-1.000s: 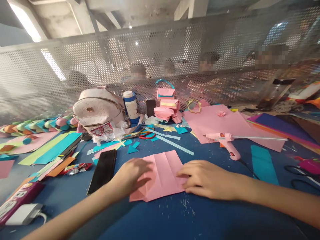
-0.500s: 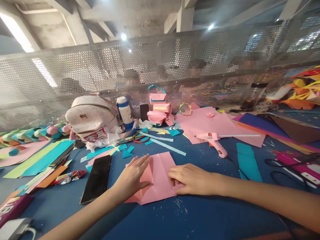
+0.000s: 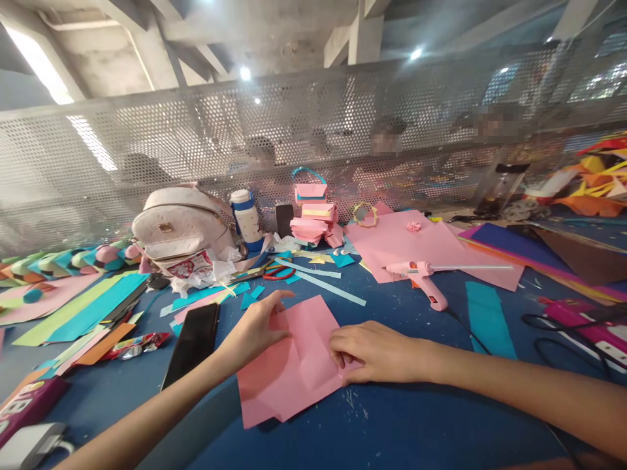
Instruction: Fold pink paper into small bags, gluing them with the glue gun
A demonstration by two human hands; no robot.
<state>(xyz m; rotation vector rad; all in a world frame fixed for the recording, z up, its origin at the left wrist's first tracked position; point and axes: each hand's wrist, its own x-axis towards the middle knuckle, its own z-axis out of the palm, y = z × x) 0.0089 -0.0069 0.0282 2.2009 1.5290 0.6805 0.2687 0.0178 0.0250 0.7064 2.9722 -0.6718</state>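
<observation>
A creased sheet of pink paper [image 3: 298, 365] lies on the blue table between my hands, its left part spread out and slightly raised along the folds. My left hand [image 3: 257, 329] is at its upper left edge, thumb and curved fingers apart, the thumb touching the paper. With curled fingers, my right hand [image 3: 365, 352] pinches the right edge, where a small folded bit shows under the fingertips. To the left of my left forearm lies a black phone [image 3: 193, 339].
A pink glue gun [image 3: 426, 281] lies on the right, near a blue paper strip [image 3: 490, 320]. Behind are paper scraps, scissors [image 3: 279, 273], a white backpack [image 3: 181, 225], a bottle [image 3: 246, 222] and a pink paper model [image 3: 316, 219]. A perforated metal screen [image 3: 196, 143] stands beyond.
The left flap of the pink paper has opened out to the left and toward me. My left hand has lifted from flat on it to its edge. My right hand stays in place.
</observation>
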